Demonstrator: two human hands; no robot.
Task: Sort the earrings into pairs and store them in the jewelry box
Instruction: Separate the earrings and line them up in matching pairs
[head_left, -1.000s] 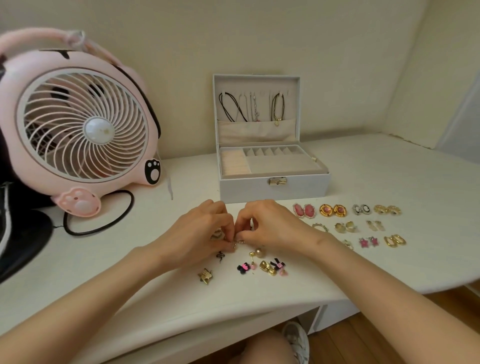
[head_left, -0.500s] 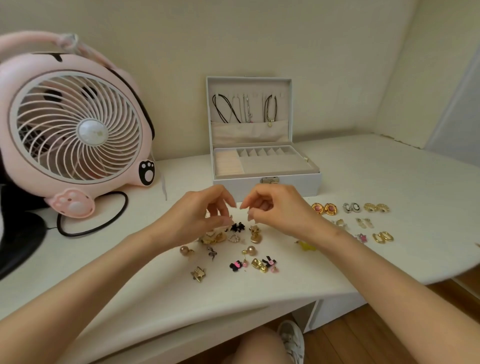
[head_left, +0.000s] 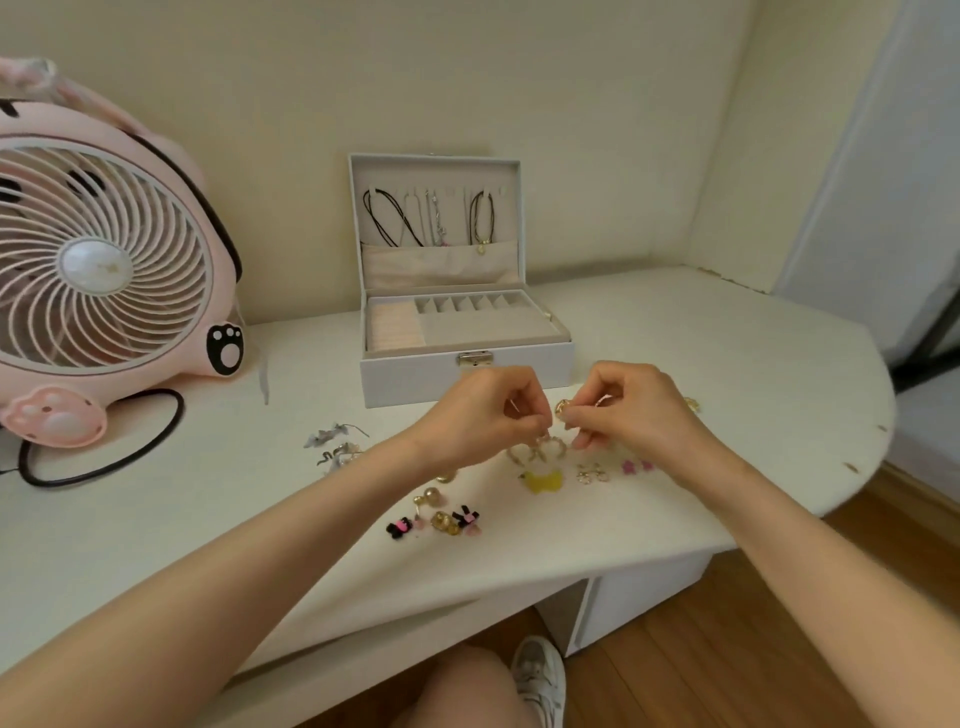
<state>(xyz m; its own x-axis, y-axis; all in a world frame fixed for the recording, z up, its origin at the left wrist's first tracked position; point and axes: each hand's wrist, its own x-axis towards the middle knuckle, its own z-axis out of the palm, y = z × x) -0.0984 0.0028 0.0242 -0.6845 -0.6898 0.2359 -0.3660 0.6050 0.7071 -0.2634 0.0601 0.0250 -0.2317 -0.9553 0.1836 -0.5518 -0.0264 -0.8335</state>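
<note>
Holds left hand (head_left: 488, 415) and right hand (head_left: 639, 410) close together over the middle of the table (head_left: 727, 364), just in front of the jewelry box (head_left: 415, 374). Pinches a small gold earring (head_left: 562, 408) in the right fingertips. Curls the left fingers into a pinch over the gold hoops (head_left: 535, 452), but cannot tell whether gripping one or merely touching. To do this step well: bring the held piece beside its likely twin, compare shape and finish, then lay the match down clear of the unsorted scatter. Go light on posts and hooks. Probably early yet, judging by the bare trays of the box, open with lid upright near the back edge. Looks tiny, glinting and mixed all round: silver pieces (head_left: 332, 439) toward the left edge, black-and-pink bows (head_left: 400, 527) and gold studs (head_left: 434, 496) by the front edge, a yellow earring (head_left: 543, 480) and pink stars (head_left: 636, 465) near the hands.
</note>
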